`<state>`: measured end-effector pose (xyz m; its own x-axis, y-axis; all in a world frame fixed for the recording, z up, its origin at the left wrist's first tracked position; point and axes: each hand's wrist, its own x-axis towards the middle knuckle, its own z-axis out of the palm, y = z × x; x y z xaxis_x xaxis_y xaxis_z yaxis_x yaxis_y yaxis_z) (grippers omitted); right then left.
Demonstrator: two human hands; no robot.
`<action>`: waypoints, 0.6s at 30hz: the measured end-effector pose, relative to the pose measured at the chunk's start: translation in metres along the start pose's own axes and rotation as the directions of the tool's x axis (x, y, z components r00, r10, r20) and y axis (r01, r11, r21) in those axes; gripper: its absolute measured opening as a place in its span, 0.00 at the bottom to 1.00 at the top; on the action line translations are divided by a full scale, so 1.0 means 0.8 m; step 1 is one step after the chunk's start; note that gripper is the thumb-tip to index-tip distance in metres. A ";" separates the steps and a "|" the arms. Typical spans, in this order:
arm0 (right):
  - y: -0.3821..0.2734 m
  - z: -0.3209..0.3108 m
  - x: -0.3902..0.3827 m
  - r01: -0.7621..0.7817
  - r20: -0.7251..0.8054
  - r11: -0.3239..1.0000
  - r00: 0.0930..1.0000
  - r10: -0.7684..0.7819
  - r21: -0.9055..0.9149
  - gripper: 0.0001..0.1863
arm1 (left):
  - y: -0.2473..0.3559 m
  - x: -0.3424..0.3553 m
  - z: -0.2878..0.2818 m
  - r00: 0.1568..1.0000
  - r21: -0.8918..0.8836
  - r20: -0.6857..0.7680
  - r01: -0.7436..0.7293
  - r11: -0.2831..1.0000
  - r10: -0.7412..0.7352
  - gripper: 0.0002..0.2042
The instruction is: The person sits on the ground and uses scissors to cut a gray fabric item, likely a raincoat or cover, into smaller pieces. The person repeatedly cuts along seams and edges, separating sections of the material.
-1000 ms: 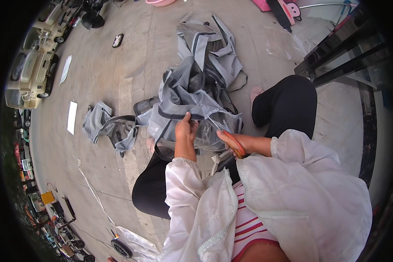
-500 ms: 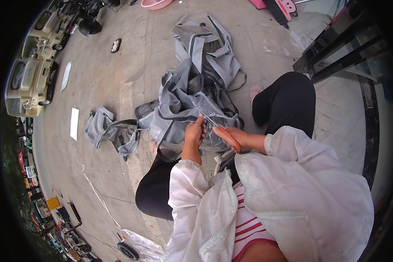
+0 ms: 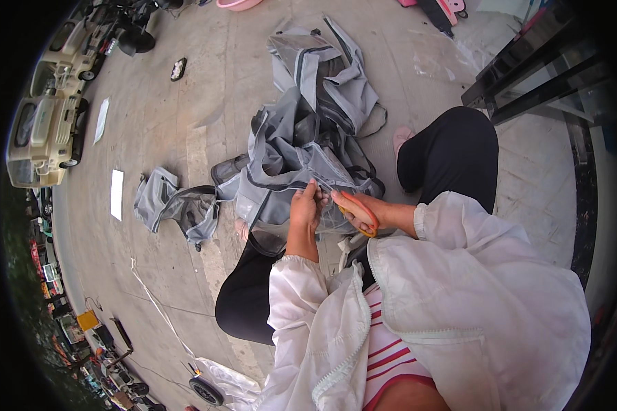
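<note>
A crumpled heap of grey fabric (image 3: 281, 130) with dark mesh panels and dark edging lies on the ground in front of me, spreading toward my lap. My left hand (image 3: 307, 204) pinches the near edge of this fabric between thumb and fingers. Just to its right, my right hand (image 3: 355, 209) is wrapped round orange-handled scissors (image 3: 370, 220). Their blades point up and left at the fabric beside my left fingertips; whether they touch it I cannot tell. Clear plastic-looking material shows under my hands.
A smaller grey mesh piece (image 3: 178, 205) lies at left, joined to the heap. White sheets (image 3: 117, 194) and a small dark-rimmed item (image 3: 178, 69) lie on the concrete. A black metal frame (image 3: 528, 82) stands at right. Beige vehicles (image 3: 44, 133) stand far left; a pink basin (image 3: 238, 3) sits at the top.
The scissors' handles have spread wider apart in my right hand, and the scissors have turned slightly. My left hand keeps its pinch on the fabric in nearly the same place.
</note>
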<state>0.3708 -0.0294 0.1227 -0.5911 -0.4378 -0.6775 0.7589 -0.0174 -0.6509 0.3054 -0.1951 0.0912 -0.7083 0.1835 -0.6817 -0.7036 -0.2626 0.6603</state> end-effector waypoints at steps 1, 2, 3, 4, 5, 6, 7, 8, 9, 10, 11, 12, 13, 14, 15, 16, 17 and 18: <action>0.001 0.001 0.001 -0.010 0.001 1.000 1.000 0.010 0.004 0.38 | 0.000 0.001 -0.003 1.000 -0.005 0.020 -0.002 1.000 0.002 0.12; 0.001 0.002 0.001 -0.020 0.003 1.000 1.000 0.020 0.008 0.37 | 0.000 0.001 -0.005 0.999 -0.011 0.040 -0.003 1.000 0.004 0.12; 0.001 0.003 0.003 -0.068 0.030 0.995 0.997 0.066 0.071 0.37 | -0.001 0.002 -0.007 0.998 -0.008 0.061 -0.003 1.000 0.003 0.11; -0.007 0.007 0.001 -0.120 0.061 0.984 0.992 0.112 0.132 0.37 | -0.002 0.003 -0.009 0.997 -0.006 0.081 -0.002 1.000 0.003 0.11; -0.012 0.009 0.001 -0.172 0.095 0.967 0.983 0.156 0.190 0.38 | -0.003 0.004 -0.010 0.995 -0.004 0.101 -0.002 1.000 0.002 0.11; -0.014 0.008 0.002 -0.179 0.106 0.967 0.981 0.161 0.183 0.38 | -0.005 0.005 -0.011 0.995 -0.026 0.098 -0.009 1.000 0.011 0.11; -0.017 0.008 0.005 -0.183 0.117 0.967 0.979 0.164 0.178 0.38 | -0.006 0.005 -0.013 0.995 -0.044 0.096 -0.016 0.999 0.020 0.11; -0.018 0.007 0.006 -0.188 0.128 0.967 0.978 0.167 0.173 0.38 | -0.007 0.005 -0.014 0.995 -0.062 0.094 -0.023 0.998 0.029 0.11; -0.016 0.006 0.008 -0.180 0.139 0.969 0.978 0.157 0.169 0.38 | -0.008 0.005 -0.017 0.995 -0.068 0.092 -0.022 0.997 0.028 0.11; -0.015 0.004 0.009 -0.173 0.150 0.971 0.977 0.149 0.163 0.38 | -0.008 0.004 -0.018 0.995 -0.076 0.092 -0.022 0.997 0.029 0.11; -0.014 0.003 0.010 -0.167 0.160 0.974 0.977 0.142 0.156 0.38 | -0.009 0.004 -0.019 0.995 -0.084 0.091 -0.022 0.996 0.030 0.11; -0.012 0.003 0.010 -0.181 0.149 0.969 0.976 0.157 0.168 0.38 | -0.009 0.004 -0.019 0.996 -0.090 0.084 -0.020 0.996 0.027 0.11; -0.013 0.005 0.008 -0.196 0.137 0.964 0.975 0.173 0.179 0.38 | -0.009 0.004 -0.017 0.997 -0.097 0.079 -0.017 0.995 0.024 0.11; -0.014 0.007 0.007 -0.210 0.125 0.959 0.974 0.189 0.191 0.38 | -0.009 0.004 -0.015 0.997 -0.104 0.074 -0.014 0.995 0.021 0.12; -0.013 0.008 0.008 -0.212 0.119 0.956 0.974 0.191 0.205 0.38 | -0.008 0.004 -0.015 0.997 -0.084 0.081 -0.014 0.996 0.021 0.12; -0.013 0.010 0.010 -0.216 0.115 0.952 0.974 0.195 0.217 0.38 | -0.009 0.004 -0.017 0.996 -0.066 0.085 -0.015 0.998 0.021 0.11; -0.013 0.012 0.012 -0.219 0.111 0.948 0.974 0.198 0.229 0.38 | -0.009 0.004 -0.018 0.996 -0.048 0.089 -0.016 0.999 0.020 0.11; -0.014 0.012 0.013 -0.219 0.103 0.951 0.974 0.201 0.220 0.38 | -0.008 0.006 -0.020 0.995 -0.051 0.100 -0.018 0.999 0.023 0.11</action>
<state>0.3583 -0.0423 0.1261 -0.3953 -0.5228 -0.7552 0.9110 -0.1182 -0.3951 0.3078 -0.2076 0.0788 -0.7265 0.2716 -0.6312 -0.6869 -0.3140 0.6554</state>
